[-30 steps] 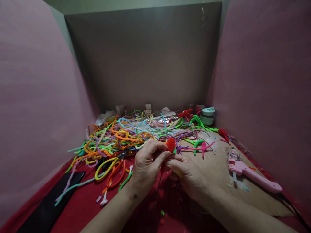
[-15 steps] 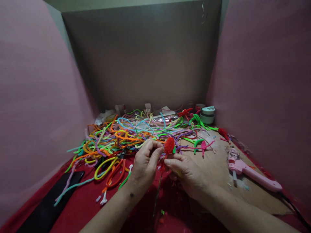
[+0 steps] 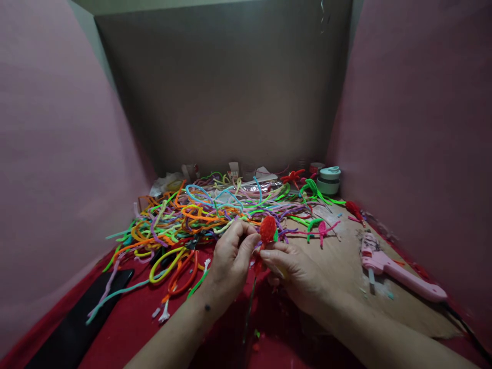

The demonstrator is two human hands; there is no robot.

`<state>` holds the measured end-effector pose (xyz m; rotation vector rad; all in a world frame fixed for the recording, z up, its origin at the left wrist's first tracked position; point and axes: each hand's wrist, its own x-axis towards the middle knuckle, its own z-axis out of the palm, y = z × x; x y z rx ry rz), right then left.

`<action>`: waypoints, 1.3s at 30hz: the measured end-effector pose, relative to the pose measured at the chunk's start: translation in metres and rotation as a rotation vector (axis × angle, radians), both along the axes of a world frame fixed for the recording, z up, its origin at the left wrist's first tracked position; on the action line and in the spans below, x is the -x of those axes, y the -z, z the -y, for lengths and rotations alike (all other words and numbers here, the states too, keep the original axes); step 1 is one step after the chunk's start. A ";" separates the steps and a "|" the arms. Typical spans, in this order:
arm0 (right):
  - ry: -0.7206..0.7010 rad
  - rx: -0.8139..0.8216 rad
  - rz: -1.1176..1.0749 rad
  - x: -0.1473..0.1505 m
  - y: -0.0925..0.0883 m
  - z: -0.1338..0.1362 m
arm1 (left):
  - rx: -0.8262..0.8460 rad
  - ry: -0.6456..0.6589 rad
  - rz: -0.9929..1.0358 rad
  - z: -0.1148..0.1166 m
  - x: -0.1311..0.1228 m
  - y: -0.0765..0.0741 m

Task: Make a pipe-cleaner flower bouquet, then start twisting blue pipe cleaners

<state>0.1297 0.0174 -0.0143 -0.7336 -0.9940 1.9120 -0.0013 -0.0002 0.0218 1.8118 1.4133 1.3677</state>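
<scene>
Between my two hands is a red pipe-cleaner flower [image 3: 268, 229] with a bit of green at its right side. It stands upright, and a thin dark stem [image 3: 250, 307] hangs down below it. My left hand [image 3: 233, 254] is closed in a pinch at the flower's left edge. From the right, my right hand [image 3: 295, 269] grips just under the red head, thumb and fingers pressed together. The exact contact of the fingertips is partly hidden. Behind the hands spreads a heap of colourful pipe cleaners [image 3: 207, 207].
A pink glue gun [image 3: 407, 279] lies on the cardboard [image 3: 334, 261] at right, with a cord. Scissors with red and yellow handles [image 3: 184, 277] and a black flat object [image 3: 80, 318] lie at left. A mint-lidded container [image 3: 328, 181] stands at the back, near the pink side wall [image 3: 415, 128].
Both hands stay almost in place around the red flower, with only slight finger movement. The view has shifted very slightly.
</scene>
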 end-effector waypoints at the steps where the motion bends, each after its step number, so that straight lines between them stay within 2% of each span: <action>1: -0.001 0.004 -0.011 0.000 -0.001 0.000 | 0.018 0.002 0.024 0.000 0.001 0.000; 7: -0.003 0.045 -0.040 -0.001 0.000 -0.001 | 0.054 -0.032 0.051 -0.001 0.002 0.002; 12: -0.003 0.071 -0.065 -0.001 0.002 0.000 | 0.046 0.023 0.117 -0.001 0.000 0.001; 17: 0.065 0.003 -0.045 -0.002 -0.004 -0.004 | 0.059 -0.076 0.152 -0.001 0.008 -0.005; 19: 0.083 -0.029 -0.072 -0.003 -0.007 -0.007 | 0.094 -0.046 0.155 -0.002 0.010 -0.003; 21: 0.116 -0.068 -0.082 -0.004 -0.008 -0.011 | 0.155 0.038 0.134 -0.001 0.007 0.002; 23: 0.151 -0.098 -0.080 -0.005 -0.006 -0.013 | 0.163 0.073 -0.016 0.000 0.000 0.009; 24: 0.167 -0.106 -0.081 -0.005 -0.005 -0.013 | 0.132 0.047 -0.147 0.002 -0.003 0.013; 28: 0.214 -0.121 -0.076 -0.003 0.000 -0.012 | -0.104 -0.161 -0.707 0.006 -0.015 0.025; 30: 0.247 -0.148 -0.053 -0.003 0.001 -0.011 | -0.186 -0.204 -0.876 0.006 -0.016 0.028; 32: 0.267 -0.156 -0.023 -0.002 0.001 -0.010 | -0.230 -0.211 -0.951 0.005 -0.015 0.030; 35: 0.251 -0.142 -0.008 -0.001 0.000 -0.010 | -0.258 -0.154 -0.881 0.000 -0.011 0.033; 39: 0.176 -0.197 -0.057 -0.002 -0.003 -0.010 | -0.241 -0.094 -0.611 -0.003 -0.007 0.033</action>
